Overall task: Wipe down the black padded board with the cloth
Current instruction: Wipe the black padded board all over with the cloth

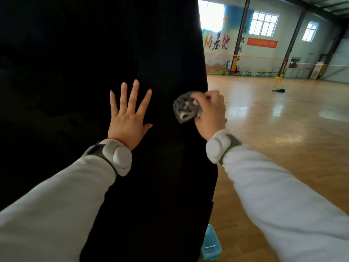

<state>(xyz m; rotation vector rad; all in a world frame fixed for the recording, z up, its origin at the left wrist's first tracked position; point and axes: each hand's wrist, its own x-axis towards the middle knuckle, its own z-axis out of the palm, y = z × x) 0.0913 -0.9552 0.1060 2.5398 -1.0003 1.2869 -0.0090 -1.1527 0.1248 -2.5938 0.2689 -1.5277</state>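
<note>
The black padded board [94, 53] stands upright and fills the left and middle of the view. My left hand [128, 118] lies flat on it with the fingers spread and pointing up. My right hand [210, 114] grips a crumpled grey cloth [186, 107] and holds it against the board close to its right edge, level with my left hand. The cloth bulges out to the left of my curled fingers.
A pale blue plastic container [210, 244] sits on the wooden floor at the board's lower right corner. To the right stretches an open sports hall floor [283, 120] with a net post on a yellow and green base [278, 86] and a painted far wall.
</note>
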